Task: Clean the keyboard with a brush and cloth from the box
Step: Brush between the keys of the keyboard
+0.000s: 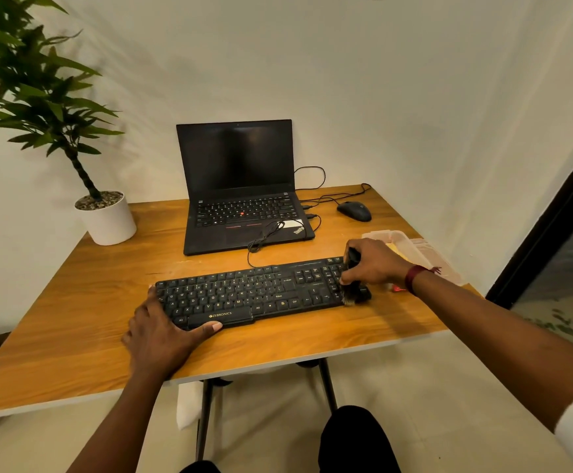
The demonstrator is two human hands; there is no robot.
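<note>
A black keyboard (244,295) lies across the wooden table (73,329) in front of me. My left hand (162,332) grips its near left corner, thumb along the front edge, fingers around the left end. My right hand (374,264) is closed around a black brush (353,295) held over the keyboard's right end, its pale bristles touching the number-pad edge. A clear plastic box (418,250) sits just behind my right wrist, with something yellow inside, perhaps the cloth (396,249).
An open black laptop (240,192) stands behind the keyboard, with the keyboard cable coiled on its palm rest. A black mouse (354,211) lies at the back right. A potted plant (107,216) occupies the far left corner. The table's right edge is close to the box.
</note>
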